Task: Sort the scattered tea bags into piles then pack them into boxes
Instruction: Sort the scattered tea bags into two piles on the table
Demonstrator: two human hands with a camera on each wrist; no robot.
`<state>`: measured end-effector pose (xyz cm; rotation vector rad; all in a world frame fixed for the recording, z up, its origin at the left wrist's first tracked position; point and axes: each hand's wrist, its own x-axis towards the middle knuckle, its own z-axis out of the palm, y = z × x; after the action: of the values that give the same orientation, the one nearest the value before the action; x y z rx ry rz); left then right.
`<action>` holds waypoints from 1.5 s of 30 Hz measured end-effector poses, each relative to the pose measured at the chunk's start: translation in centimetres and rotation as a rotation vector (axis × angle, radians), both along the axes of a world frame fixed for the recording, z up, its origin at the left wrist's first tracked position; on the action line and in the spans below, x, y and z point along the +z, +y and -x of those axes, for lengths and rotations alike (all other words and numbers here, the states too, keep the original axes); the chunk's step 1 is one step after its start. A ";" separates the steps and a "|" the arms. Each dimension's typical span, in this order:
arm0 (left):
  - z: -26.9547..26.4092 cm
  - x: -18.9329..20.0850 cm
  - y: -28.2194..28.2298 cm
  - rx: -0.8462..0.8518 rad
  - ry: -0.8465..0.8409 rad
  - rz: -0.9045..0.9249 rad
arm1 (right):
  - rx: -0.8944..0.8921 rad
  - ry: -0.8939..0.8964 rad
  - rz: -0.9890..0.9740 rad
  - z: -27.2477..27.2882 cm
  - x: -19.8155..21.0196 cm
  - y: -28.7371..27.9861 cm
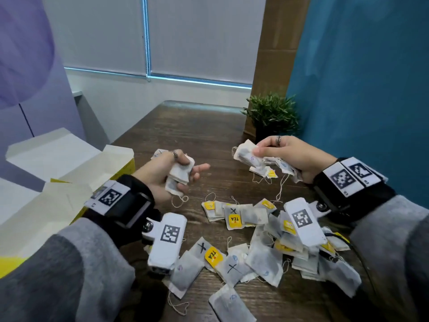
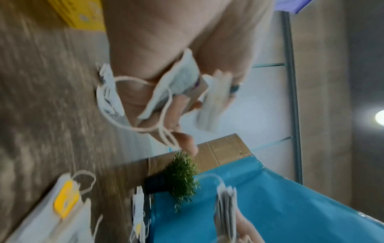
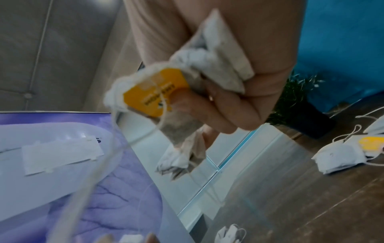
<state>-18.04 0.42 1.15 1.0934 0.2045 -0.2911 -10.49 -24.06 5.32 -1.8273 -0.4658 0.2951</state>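
Many white tea bags [image 1: 255,247] with yellow tags and strings lie scattered on the near part of the dark wooden table [image 1: 185,126]. My left hand [image 1: 171,173] grips a small bunch of tea bags [image 1: 178,177] above the table's left middle; the left wrist view shows that bunch [image 2: 178,85] with a string looped below. My right hand [image 1: 283,154] holds a thicker stack of tea bags [image 1: 253,156] at the right, strings hanging down. In the right wrist view the stack [image 3: 207,69] carries a yellow tag [image 3: 158,92]. A small pile [image 1: 262,170] lies under the right hand.
Open white and yellow boxes [image 1: 69,163] stand at the table's left edge. A potted green plant [image 1: 271,115] sits at the back right against a teal wall [image 1: 359,89]. One tea bag [image 1: 159,153] lies behind the left hand. White tagged wrist cameras hang under both forearms.
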 end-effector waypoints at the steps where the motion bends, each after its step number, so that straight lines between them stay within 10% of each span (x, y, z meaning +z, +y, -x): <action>1: 0.2 -0.2 -0.5 0.010 0.035 0.045 | 0.033 0.003 -0.017 0.3 0.2 0.4; 9: 1.3 -1.3 -3.2 -0.283 -0.102 0.455 | 0.257 0.024 0.079 3.1 -1.1 6.4; 16: 1.8 -1.9 -3.1 0.026 -0.019 0.378 | 0.131 -0.002 0.051 2.9 -2.6 7.1; 27: 3.9 -0.4 -3.8 -0.088 -0.472 -0.293 | -0.182 -0.164 -0.136 1.5 -2.8 7.3; 34: 3.3 0.9 -3.8 -0.252 -0.499 -0.576 | -0.034 0.233 -0.231 1.8 -3.0 7.8; 38: 3.5 0.7 -3.9 -0.296 -0.435 -0.464 | -0.013 0.431 -0.299 2.0 -2.4 7.3; 45: 1.9 0.4 -3.1 0.159 -0.428 -0.101 | -0.043 0.455 -0.348 3.0 -1.8 5.3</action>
<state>-19.98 -2.69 1.52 1.2053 -0.0767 0.0994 -13.50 -18.76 3.49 -1.3754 -0.1457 0.5487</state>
